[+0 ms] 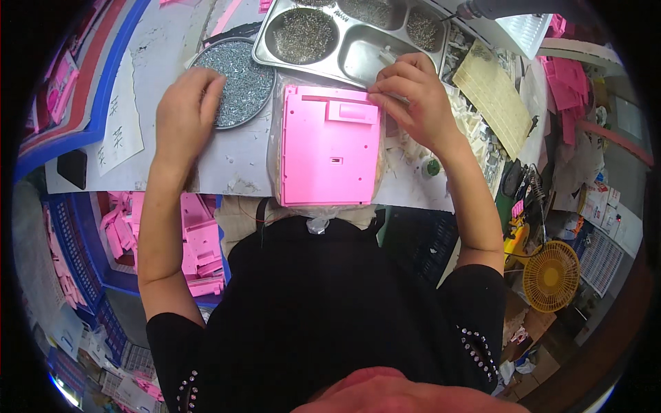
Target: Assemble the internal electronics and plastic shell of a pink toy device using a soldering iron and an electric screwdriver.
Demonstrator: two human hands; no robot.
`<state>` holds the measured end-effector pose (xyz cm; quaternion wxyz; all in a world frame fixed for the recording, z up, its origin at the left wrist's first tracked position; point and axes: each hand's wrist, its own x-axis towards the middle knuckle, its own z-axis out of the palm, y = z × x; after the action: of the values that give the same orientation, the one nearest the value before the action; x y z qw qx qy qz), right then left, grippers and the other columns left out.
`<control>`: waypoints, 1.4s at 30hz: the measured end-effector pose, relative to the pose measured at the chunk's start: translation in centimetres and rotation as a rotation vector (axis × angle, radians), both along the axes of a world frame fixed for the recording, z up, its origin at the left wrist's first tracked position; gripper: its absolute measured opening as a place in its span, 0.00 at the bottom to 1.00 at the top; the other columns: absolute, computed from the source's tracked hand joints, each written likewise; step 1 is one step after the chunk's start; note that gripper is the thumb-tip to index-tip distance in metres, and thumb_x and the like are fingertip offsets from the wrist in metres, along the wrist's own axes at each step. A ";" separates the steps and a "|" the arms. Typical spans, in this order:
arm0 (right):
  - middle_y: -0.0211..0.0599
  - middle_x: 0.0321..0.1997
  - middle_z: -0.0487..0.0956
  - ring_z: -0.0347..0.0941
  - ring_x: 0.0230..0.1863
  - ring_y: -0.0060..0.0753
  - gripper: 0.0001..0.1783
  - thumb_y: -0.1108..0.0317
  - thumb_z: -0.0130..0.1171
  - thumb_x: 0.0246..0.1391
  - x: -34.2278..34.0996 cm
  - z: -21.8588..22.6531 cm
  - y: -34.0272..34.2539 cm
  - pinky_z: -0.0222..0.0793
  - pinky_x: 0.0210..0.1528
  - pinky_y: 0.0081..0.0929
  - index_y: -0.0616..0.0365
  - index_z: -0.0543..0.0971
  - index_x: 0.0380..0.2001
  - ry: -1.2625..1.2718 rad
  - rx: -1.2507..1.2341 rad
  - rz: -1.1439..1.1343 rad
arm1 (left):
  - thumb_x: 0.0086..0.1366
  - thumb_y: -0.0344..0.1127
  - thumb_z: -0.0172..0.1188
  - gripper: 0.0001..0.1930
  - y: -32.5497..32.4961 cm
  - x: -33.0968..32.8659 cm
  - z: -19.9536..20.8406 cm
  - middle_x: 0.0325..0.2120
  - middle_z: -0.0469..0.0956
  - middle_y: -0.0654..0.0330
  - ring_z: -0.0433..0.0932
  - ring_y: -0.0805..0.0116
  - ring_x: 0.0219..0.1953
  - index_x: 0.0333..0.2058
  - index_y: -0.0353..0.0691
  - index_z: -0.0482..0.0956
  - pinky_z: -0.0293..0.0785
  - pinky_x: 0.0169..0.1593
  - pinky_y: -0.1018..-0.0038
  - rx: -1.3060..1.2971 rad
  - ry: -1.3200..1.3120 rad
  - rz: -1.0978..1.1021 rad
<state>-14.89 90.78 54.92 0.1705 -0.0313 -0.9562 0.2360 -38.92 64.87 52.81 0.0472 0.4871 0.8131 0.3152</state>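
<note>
A flat pink plastic panel (323,168) lies in front of me on a padded bundle wrapped in clear plastic. It has a raised block near its far edge, several small holes and a slot in the middle. My right hand (416,100) is at its far right corner, with thumb and forefinger pinched together; anything between them is too small to make out. My left hand (187,113) rests at the left rim of a round dish of small screws (244,79). Its fingers are curled, and their tips are partly hidden.
Behind the panel stands a metal compartment tray (358,51) holding small metal parts. A dark tool (482,8) hangs at the upper right, above a tan sheet (494,100). Blue crates (93,241) with pink parts stand at the left; a yellow fan (551,275) is at the right.
</note>
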 end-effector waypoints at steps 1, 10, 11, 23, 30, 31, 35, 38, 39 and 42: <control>0.28 0.36 0.82 0.71 0.47 0.41 0.05 0.67 0.70 0.47 -0.1 0.0 0.2 0.69 0.51 0.35 0.52 0.85 0.30 0.000 -0.008 0.023 | 0.68 0.35 0.57 0.08 -0.1 0.8 0.2 0.32 0.79 0.52 0.78 0.48 0.35 0.36 0.36 0.78 0.72 0.37 0.60 0.036 0.007 -0.043; 0.29 0.39 0.83 0.71 0.49 0.35 0.08 0.72 0.71 0.47 2.5 0.8 -1.9 0.68 0.53 0.33 0.53 0.87 0.34 -0.002 -0.243 -0.170 | 0.68 0.36 0.56 0.08 3.0 5.4 1.2 0.29 0.77 0.52 0.78 0.49 0.31 0.34 0.37 0.75 0.74 0.36 0.59 -0.059 0.085 -0.385; 0.29 0.38 0.83 0.71 0.48 0.37 0.07 0.71 0.71 0.47 3.0 1.2 -2.6 0.69 0.52 0.34 0.53 0.87 0.33 0.003 -0.252 -0.183 | 0.67 0.35 0.56 0.08 3.2 5.5 1.4 0.29 0.76 0.51 0.78 0.49 0.31 0.34 0.37 0.75 0.74 0.36 0.59 -0.097 0.145 -0.401; 0.22 0.41 0.81 0.66 0.49 0.39 0.08 0.70 0.71 0.43 5.2 0.9 -6.2 0.68 0.52 0.33 0.47 0.88 0.31 -0.082 -0.264 -0.220 | 0.67 0.39 0.58 0.11 4.2 6.1 2.8 0.23 0.75 0.54 0.79 0.54 0.27 0.31 0.38 0.72 0.75 0.31 0.61 -0.201 0.318 -0.470; 0.23 0.41 0.80 0.67 0.49 0.39 0.10 0.70 0.71 0.44 5.1 1.5 -5.9 0.68 0.51 0.34 0.46 0.88 0.34 -0.129 -0.201 -0.180 | 0.64 0.43 0.63 0.11 2.6 3.8 2.9 0.28 0.79 0.56 0.80 0.53 0.31 0.33 0.41 0.79 0.74 0.35 0.60 -0.163 0.007 -0.177; 0.24 0.41 0.80 0.67 0.48 0.39 0.11 0.70 0.71 0.44 5.0 1.8 -5.8 0.69 0.51 0.34 0.47 0.88 0.34 -0.130 -0.185 -0.164 | 0.62 0.43 0.65 0.11 1.9 2.7 2.6 0.28 0.80 0.58 0.80 0.54 0.32 0.33 0.41 0.80 0.73 0.36 0.59 -0.119 0.015 -0.068; 0.27 0.38 0.81 0.70 0.44 0.40 0.12 0.70 0.70 0.45 2.8 3.6 -4.6 0.70 0.47 0.33 0.48 0.88 0.37 -0.033 -0.092 -0.141 | 0.58 0.41 0.67 0.10 -0.3 -0.7 0.0 0.31 0.80 0.60 0.79 0.55 0.38 0.34 0.43 0.83 0.72 0.40 0.57 -0.128 0.361 -0.065; 0.30 0.37 0.81 0.73 0.42 0.38 0.15 0.72 0.71 0.44 -3.7 4.6 -4.5 0.71 0.46 0.34 0.51 0.87 0.39 0.076 0.052 0.044 | 0.60 0.37 0.66 0.06 -0.8 -0.1 -0.3 0.33 0.80 0.63 0.77 0.59 0.42 0.33 0.43 0.84 0.67 0.47 0.62 -0.144 0.220 -0.080; 0.30 0.37 0.81 0.74 0.43 0.37 0.16 0.72 0.72 0.43 -6.0 4.2 -4.9 0.71 0.46 0.35 0.52 0.87 0.40 0.077 0.092 0.098 | 0.60 0.36 0.66 0.06 -0.9 0.0 -0.4 0.33 0.80 0.63 0.77 0.59 0.42 0.33 0.42 0.83 0.66 0.49 0.63 -0.124 0.212 -0.087; 0.35 0.36 0.82 0.74 0.45 0.39 0.07 0.66 0.61 0.50 -13.9 1.2 -6.5 0.70 0.46 0.40 0.55 0.85 0.29 0.033 0.219 0.293 | 0.61 0.36 0.65 0.06 -0.6 0.0 -0.5 0.31 0.79 0.62 0.77 0.59 0.38 0.31 0.41 0.83 0.65 0.46 0.63 -0.044 0.210 -0.054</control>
<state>-28.84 84.31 56.13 0.1524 0.1308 -0.9676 0.1531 -38.96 64.22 52.35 -0.0191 0.5380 0.8069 0.2430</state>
